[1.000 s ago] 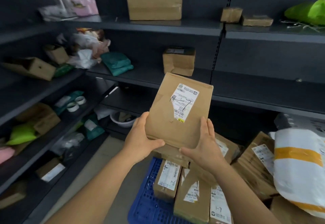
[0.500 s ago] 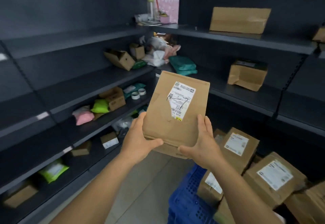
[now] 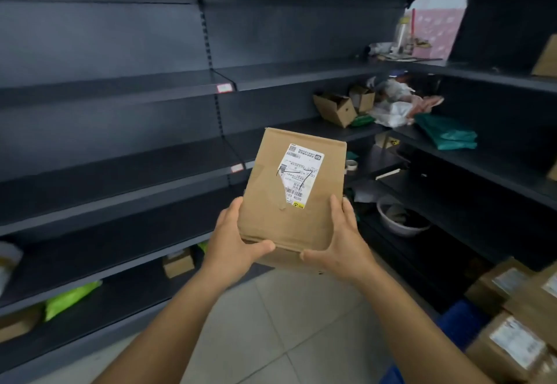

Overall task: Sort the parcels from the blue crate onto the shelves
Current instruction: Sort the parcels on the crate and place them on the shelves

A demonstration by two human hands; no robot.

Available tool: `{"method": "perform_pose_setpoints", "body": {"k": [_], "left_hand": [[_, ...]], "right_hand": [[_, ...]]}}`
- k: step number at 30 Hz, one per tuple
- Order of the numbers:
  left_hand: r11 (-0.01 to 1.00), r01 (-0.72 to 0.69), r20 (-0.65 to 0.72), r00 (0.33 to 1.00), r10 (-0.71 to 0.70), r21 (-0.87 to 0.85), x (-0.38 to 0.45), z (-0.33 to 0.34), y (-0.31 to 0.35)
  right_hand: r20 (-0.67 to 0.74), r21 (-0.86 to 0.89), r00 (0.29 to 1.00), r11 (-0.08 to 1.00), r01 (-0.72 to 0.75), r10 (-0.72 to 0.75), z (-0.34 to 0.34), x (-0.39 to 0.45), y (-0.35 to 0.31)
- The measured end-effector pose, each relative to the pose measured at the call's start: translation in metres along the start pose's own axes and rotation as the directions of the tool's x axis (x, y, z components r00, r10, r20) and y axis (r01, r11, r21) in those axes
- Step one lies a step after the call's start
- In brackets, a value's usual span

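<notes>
So the flat kraft-paper parcel (image 3: 294,193) sat mid-frame, its white label (image 3: 301,177) facing up, left hand (image 3: 238,240) and right hand (image 3: 342,243) gripping its lower corners, fingers curled underneath. I'd have kept it level and slid it flat onto the dark metal shelves (image 3: 126,178) at left. Boxy cardboard parcels (image 3: 509,344) filled the blue crate (image 3: 459,318), lower right.

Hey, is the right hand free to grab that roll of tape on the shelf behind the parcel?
Probably not yet: the right hand grips the brown parcel together with the left hand, and the parcel partly hides the tape roll.
</notes>
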State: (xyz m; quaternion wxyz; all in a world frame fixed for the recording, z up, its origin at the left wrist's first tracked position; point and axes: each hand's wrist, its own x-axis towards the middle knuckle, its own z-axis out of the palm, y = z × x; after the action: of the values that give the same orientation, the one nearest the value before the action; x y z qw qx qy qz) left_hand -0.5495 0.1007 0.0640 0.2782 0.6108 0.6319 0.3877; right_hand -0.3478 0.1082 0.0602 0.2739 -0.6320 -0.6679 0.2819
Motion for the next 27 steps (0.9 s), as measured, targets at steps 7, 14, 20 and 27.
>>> {"method": "perform_pose_setpoints", "body": {"k": [7,14,20,27], "left_hand": [[0.996,0.089,-0.207,0.975,-0.085,0.008,-0.037,-0.117,-0.054],[0.982,0.184,-0.4,0.904,-0.152,0.043,-0.064,-0.203,-0.096],[0.961,0.277,-0.497,0.835,-0.234,0.013,-0.069,-0.255,-0.134],[0.914,0.404,-0.568,0.759,-0.318,0.029,-0.035,-0.309,-0.188]], "right_hand": [[0.135,0.008,0.973,0.982,0.187,-0.186,0.079,-0.001,-0.102],[0.282,0.051,0.894,0.936,0.348,-0.348,0.146,0.009,-0.182],[0.382,0.077,0.82,0.899,0.432,-0.427,0.204,0.031,-0.234],[0.482,0.118,0.748,0.88,0.461,-0.457,0.282,0.084,-0.285]]}}
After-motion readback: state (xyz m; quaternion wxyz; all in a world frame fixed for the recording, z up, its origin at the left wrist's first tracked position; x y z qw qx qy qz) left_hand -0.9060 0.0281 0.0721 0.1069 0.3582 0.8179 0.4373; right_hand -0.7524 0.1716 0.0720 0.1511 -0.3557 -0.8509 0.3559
